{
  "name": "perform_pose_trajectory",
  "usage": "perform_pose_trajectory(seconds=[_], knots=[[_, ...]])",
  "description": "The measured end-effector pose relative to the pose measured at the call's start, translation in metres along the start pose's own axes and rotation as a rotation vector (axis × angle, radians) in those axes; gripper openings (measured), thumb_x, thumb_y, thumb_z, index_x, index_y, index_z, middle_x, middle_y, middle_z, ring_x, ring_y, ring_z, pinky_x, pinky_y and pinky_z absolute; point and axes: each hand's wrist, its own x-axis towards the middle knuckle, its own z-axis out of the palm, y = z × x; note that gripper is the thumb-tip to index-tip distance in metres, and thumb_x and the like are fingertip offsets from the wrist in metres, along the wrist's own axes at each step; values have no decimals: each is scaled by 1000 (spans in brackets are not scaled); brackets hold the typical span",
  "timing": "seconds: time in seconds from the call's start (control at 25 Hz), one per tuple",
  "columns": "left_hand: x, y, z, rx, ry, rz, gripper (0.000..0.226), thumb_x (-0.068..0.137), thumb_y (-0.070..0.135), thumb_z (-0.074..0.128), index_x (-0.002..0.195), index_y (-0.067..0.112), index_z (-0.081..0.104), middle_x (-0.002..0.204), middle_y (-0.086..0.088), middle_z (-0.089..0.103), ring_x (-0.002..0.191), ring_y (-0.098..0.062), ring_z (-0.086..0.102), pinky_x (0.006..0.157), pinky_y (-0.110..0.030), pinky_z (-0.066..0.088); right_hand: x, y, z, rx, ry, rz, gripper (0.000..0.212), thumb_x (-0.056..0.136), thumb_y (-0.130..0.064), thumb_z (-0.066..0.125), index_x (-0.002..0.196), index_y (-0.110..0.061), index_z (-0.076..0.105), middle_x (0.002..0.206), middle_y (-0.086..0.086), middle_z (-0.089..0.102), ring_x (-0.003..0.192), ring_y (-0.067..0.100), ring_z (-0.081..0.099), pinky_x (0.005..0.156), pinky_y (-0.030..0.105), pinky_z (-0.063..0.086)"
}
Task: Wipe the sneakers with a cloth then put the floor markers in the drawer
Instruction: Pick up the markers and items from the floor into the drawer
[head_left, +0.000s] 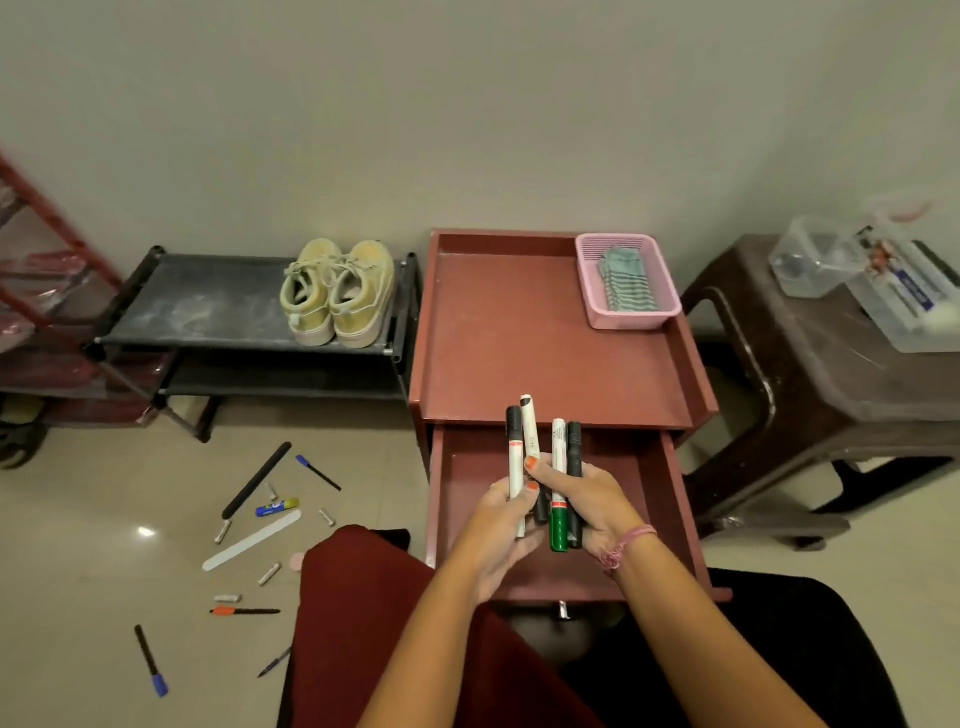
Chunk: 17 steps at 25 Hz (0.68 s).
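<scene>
Cloth (626, 280) in basket (597, 304); drawer (660, 483) open.

left grip (506, 512): fingers curled closed | right grip (597, 501): fingers curled closed | forearms converging forward

Sneakers (337, 291) pale yellow-green on a black rack (208, 306). Reddish-brown drawer (540, 519). Pink basket (626, 280) holds a grey-green striped cloth (626, 278). Markers (545, 467) white and black, one green-capped. Floor (104, 545) beige. Stool (831, 374) dark brown.
</scene>
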Motion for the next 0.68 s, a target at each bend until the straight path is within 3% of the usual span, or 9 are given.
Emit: perform_pose_trajectory(seconds=[0.12, 0.28, 0.44, 0.68], knots=[[7, -27, 16, 57, -25, -21, 24, 102, 15, 47, 125, 20, 53, 117, -6, 68, 106, -17, 68, 93, -33, 55, -6, 12, -27, 38, 73, -16, 32, 74, -5, 77, 103, 4, 66, 90, 23, 70, 73, 29, 69, 60, 36, 58], [18, -57, 30, 94, -3, -17, 23, 100, 14, 50, 123, 15, 53, 114, -8, 70, 104, -19, 69, 93, -38, 55, -5, 30, -50, -16, 133, -57, 28, 78, -17, 76, 98, 0, 67, 96, 23, 70, 85, 35, 70, 76, 45, 58], [29, -73, 31, 165, -2, -30, 22, 100, 13, 51, 121, 13, 55, 111, -11, 70, 102, -24, 69, 91, -42, 56, 3, 40, -67, 48, 119, -8, 22, 93, -21, 58, 102, -3, 66, 98, 21, 71, 91, 34, 69, 82, 46, 56], [45, -89, 26, 240, -49, -83, 25, 95, 12, 59, 120, 10, 56, 110, -13, 70, 100, -24, 70, 88, -46, 57, 22, 54, -84, 143, 190, 59, 24, 95, -16, 53, 104, 5, 63, 95, 24, 67, 84, 34, 65, 88, 52, 52]])
